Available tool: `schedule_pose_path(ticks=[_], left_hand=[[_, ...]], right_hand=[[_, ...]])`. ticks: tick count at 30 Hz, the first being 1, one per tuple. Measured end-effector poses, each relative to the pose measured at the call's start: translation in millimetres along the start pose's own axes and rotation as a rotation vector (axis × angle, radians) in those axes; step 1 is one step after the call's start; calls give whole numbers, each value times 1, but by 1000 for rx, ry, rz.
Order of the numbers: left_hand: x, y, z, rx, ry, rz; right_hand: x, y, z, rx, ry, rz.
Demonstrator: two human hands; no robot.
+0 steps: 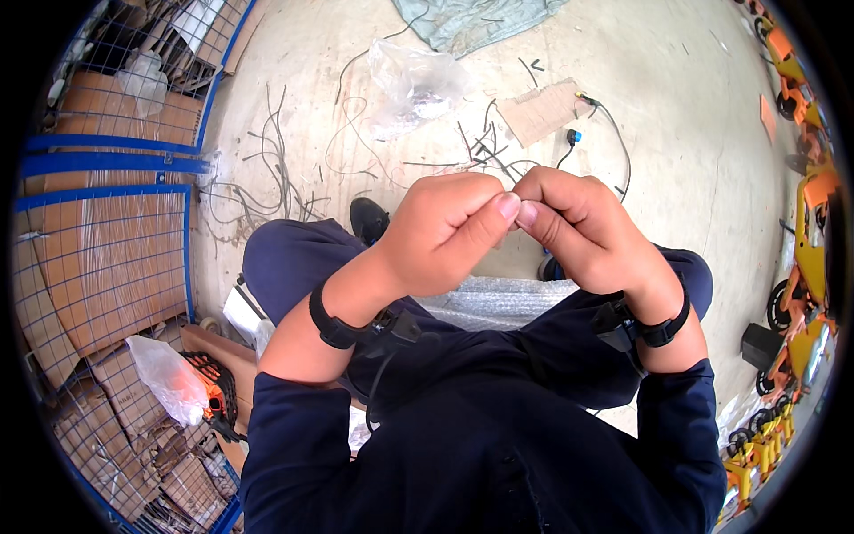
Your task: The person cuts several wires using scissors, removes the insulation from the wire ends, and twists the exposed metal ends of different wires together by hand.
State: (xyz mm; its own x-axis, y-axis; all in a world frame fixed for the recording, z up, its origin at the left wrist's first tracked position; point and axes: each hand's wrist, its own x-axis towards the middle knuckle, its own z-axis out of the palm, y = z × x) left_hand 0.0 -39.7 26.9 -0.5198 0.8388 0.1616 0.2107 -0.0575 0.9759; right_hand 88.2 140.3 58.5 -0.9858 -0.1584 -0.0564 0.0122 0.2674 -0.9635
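Observation:
In front of my lap, my left hand [445, 236] and my right hand [583, 227] meet at the fingertips. Both are closed in a pinch, thumbs side by side. Whatever lies between the fingers is too small or hidden to make out. On the floor just beyond are scattered short black cable pieces [485, 147]. A cable with a blue-ended connector [573, 137] lies past my right hand, near a flat piece of cardboard [539, 112]. Silvery bubble wrap [498, 303] shows between my legs, below my hands.
A clear plastic bag [418, 80] and a greenish sheet [476, 22] lie farther off. Blue-framed wire cages [116, 165] with cardboard stand at left. An orange and black item [218, 396] sits beside my left arm. Yellow and orange wheeled equipment [814, 222] lines the right.

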Motion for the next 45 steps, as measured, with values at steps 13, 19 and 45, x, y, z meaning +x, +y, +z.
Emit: schedule_pose_path(ticks=[13, 19, 45], left_hand=[[-4, 14, 3, -944, -42, -323], [-2, 18, -2, -1178, -15, -304], [3, 1, 0, 292, 261, 302]], right_hand=[[0, 15, 14, 811, -134, 16], [5, 23, 18, 1070, -273, -53], [-2, 14, -6, 579, 49, 94]])
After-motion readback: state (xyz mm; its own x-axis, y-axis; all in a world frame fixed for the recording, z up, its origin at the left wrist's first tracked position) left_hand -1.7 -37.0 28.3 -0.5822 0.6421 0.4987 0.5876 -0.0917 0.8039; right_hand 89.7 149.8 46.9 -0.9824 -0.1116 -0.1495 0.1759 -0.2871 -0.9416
